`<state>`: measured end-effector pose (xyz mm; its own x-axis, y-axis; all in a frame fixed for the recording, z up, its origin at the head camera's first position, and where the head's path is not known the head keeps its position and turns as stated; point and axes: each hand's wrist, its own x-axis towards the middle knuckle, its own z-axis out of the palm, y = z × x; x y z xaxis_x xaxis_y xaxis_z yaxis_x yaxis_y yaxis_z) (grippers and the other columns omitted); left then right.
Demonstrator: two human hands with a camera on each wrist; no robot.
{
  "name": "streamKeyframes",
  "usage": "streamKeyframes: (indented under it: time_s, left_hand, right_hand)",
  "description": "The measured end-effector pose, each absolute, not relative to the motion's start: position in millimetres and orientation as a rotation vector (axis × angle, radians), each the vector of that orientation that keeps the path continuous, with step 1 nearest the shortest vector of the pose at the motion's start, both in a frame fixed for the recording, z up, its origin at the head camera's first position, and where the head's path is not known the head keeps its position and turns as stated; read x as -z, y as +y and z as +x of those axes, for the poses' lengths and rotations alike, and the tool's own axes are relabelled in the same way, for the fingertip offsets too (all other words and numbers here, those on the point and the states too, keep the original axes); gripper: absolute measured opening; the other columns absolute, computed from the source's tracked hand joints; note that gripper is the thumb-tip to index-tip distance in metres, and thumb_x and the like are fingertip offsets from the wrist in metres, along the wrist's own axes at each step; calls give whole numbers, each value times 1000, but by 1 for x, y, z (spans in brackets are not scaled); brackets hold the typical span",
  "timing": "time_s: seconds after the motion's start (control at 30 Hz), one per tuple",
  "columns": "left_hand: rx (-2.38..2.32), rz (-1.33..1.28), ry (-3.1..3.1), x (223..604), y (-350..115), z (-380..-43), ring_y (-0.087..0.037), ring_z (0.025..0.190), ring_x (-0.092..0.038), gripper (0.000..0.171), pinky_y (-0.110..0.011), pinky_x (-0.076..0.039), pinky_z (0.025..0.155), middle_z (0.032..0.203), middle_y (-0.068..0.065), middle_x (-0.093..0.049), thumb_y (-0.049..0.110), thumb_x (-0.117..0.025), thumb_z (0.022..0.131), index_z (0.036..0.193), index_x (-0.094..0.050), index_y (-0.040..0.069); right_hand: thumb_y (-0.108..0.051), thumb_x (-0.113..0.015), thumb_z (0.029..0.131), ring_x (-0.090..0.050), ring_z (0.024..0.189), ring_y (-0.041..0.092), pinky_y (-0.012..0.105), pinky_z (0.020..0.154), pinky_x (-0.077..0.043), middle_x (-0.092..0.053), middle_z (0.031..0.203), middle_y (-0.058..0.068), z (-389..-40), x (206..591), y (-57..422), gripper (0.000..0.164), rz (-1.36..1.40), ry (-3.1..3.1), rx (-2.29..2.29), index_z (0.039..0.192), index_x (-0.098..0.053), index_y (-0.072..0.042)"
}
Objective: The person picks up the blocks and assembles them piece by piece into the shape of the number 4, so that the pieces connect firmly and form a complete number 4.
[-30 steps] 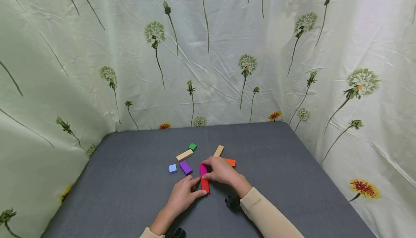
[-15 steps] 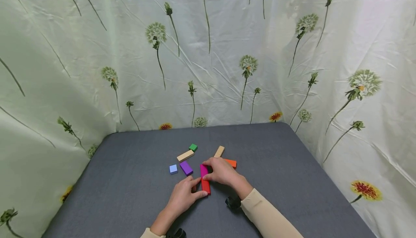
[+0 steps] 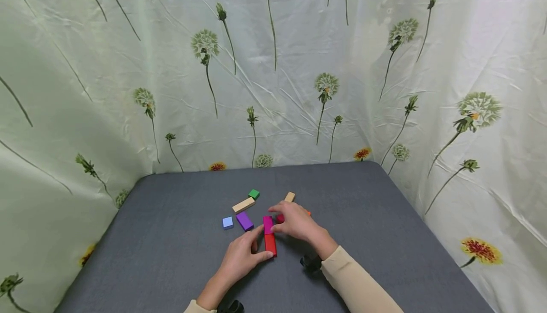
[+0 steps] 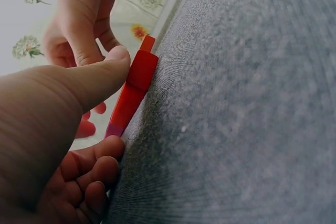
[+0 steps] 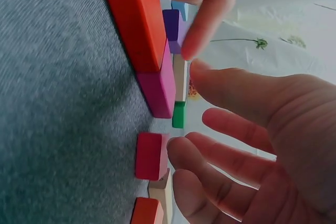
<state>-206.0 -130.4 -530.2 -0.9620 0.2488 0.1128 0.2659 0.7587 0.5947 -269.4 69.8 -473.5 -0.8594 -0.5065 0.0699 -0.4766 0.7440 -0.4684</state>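
Note:
On the dark grey table a red block (image 3: 270,246) and a magenta block (image 3: 268,226) lie end to end, touching. My left hand (image 3: 240,257) holds the red block, its thumb at the near end and its index finger reaching along the left side toward the magenta block. Spread above the right side of the magenta block is my right hand (image 3: 296,222), with nothing gripped; its thumb is close to that block, though contact is unclear. Beneath the right fingers sits a crimson block (image 5: 149,156), mostly hidden in the head view.
Left of the pair lie a purple block (image 3: 245,221), a light blue cube (image 3: 228,222), a natural wood block (image 3: 243,204) and a green block (image 3: 254,194). Another wood block (image 3: 290,196) and an orange block (image 5: 147,212) lie behind the right hand. A flowered curtain (image 3: 282,90) surrounds the table.
My right hand has let go of the magenta block and shifted slightly up and right, uncovering the crimson block. The left index finger has slid forward along the magenta block's side.

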Motion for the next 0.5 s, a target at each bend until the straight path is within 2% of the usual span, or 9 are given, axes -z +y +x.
streamKeyframes:
  time_s: [0.13, 0.5]
  left_hand:
    - [1008, -437, -2909, 531, -131, -206, -8, 66, -45, 80, -28, -35, 56, 76, 7, -50, 54, -82, 78, 145, -55, 18]
    - [994, -491, -2902, 531, -132, -204, -8, 62, -42, 63, -27, -31, 55, 76, 6, -48, 50, -81, 81, 137, -64, 24]
  right_hand:
    - [-28, -84, 83, -66, 98, 18, 35, 76, -52, -67, 119, 4, -271, 476, 75, 54, -823, 2896, 722, 132, -67, -14]
    - [-27, -86, 82, -62, 100, 18, 40, 84, -51, -67, 118, 1, -275, 482, 88, 52, -811, 2956, 609, 130, -69, -16]
